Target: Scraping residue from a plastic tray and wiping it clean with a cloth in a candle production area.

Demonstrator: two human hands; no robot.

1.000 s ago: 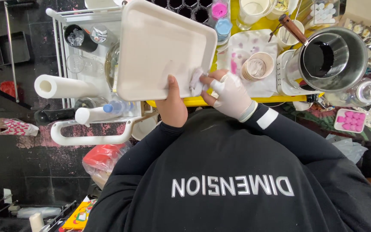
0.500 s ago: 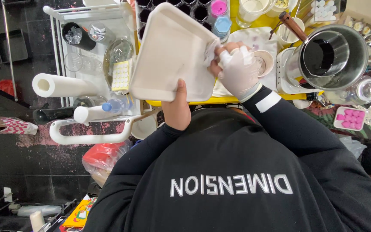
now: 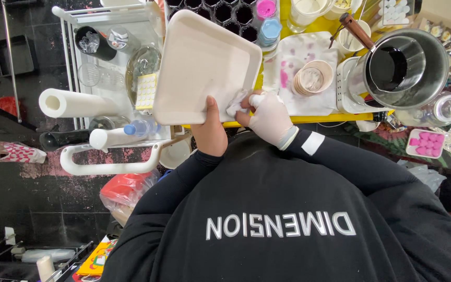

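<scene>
Tray [image 3: 204, 62] sits tilted above the yellow tabletop [image 3: 309, 119], its near edge clamped in my left hand [image 3: 211, 130]. At three o'clock of that, my gloved right hand [image 3: 268, 117] pinches a wipe [image 3: 236, 104]; firm, short strokes into the corner suit best.

Taking the square white tray [image 3: 204, 62] as landmark, a sheet of small yellow square labels [image 3: 146, 91] is seen just left of it, laid against a glass vessel. A clear bottle with a blue cap [image 3: 134, 128] is found below the tray's left corner. A red plastic bag [image 3: 123, 192] is placed well below the tray, near the floor. A yellow printed package [image 3: 96, 259] is seen far below it, at the bottom edge. A pink mould-like pack of small pink pieces [image 3: 426, 143] is set far to the right of the tray.
</scene>
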